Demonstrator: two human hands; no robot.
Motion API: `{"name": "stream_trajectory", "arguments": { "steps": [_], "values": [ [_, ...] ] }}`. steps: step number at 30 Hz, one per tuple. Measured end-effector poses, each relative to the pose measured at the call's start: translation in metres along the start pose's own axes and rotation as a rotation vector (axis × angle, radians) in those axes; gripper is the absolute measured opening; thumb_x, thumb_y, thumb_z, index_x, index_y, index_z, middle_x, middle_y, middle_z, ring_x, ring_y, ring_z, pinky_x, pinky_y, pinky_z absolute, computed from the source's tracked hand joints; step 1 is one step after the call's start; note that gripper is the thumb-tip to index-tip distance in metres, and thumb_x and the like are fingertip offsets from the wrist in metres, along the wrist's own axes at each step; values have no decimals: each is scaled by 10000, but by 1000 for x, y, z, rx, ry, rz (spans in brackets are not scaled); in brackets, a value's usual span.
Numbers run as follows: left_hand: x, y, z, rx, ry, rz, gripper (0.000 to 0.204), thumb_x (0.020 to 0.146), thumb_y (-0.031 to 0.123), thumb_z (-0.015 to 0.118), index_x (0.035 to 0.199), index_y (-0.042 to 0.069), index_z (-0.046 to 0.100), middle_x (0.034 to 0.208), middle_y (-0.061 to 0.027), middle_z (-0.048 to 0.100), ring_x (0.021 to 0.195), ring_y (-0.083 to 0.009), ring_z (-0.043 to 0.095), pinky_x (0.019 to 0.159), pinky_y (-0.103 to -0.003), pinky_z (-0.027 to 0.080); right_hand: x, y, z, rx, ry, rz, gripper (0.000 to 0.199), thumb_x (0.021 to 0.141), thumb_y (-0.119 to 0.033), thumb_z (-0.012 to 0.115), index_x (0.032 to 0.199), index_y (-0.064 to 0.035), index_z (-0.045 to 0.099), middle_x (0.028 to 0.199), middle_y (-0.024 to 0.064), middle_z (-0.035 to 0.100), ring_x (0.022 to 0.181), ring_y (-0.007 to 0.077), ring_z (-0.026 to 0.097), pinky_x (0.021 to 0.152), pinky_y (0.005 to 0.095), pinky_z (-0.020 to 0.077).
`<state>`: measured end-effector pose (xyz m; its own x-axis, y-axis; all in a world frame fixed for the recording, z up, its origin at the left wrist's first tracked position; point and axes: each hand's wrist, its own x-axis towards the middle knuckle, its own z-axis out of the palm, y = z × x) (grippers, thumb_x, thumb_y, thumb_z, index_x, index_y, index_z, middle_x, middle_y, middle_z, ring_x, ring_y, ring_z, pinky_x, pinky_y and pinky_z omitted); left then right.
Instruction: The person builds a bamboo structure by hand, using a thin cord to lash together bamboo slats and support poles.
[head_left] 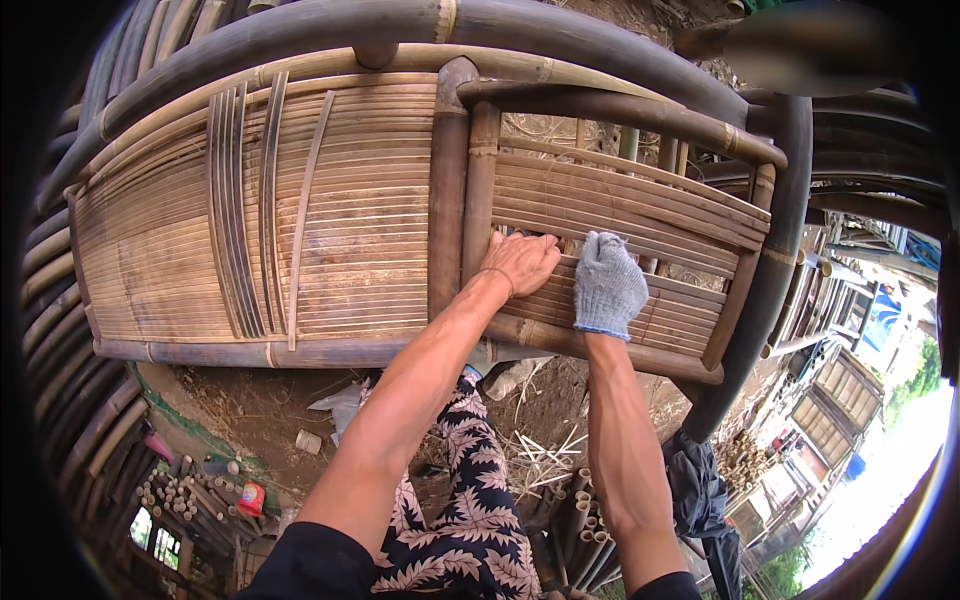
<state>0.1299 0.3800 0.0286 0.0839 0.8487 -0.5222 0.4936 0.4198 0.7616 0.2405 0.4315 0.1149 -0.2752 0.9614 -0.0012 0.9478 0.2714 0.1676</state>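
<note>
A bamboo piece of furniture [350,200] with slatted panels fills the upper part of the view. My bare left hand [522,260] rests on the slats of its right panel [640,215], next to the thick upright post [448,190], fingers curled around a slat's edge. My right hand [606,286] wears a grey knit glove and presses flat on the same panel's lower slats. Whether either hand holds a tool is hidden. Several loose thin bamboo strips [250,210] lie across the left panel.
Thick dark bamboo poles [560,40] arch over the frame. Below lie dirt ground [260,410], bamboo scraps [545,455], cut bamboo tubes [190,495] and a small red container [250,497]. Similar bamboo frames [835,400] stand at the right.
</note>
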Motion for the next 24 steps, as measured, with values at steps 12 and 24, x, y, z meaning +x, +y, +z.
{"name": "stream_trajectory", "arguments": {
  "steps": [12,24],
  "values": [
    [7,-1,1,-4,-107,-10,484,969,376,348,1315,131,582,1237,-147,677,1123,-367,600,1011,-550,310,-10,19,24,-197,-229,-1,275,988,-298,509,908,-118,702,908,134,724,775,334,724,656,442,579],
    [9,2,2,-138,-85,-56,369,882,299,463,1137,118,659,1093,-195,703,1131,-409,590,1061,-617,233,21,10,20,1358,-1107,939,171,942,-156,529,842,-61,631,641,103,584,563,274,624,493,479,490]
  ]
}}
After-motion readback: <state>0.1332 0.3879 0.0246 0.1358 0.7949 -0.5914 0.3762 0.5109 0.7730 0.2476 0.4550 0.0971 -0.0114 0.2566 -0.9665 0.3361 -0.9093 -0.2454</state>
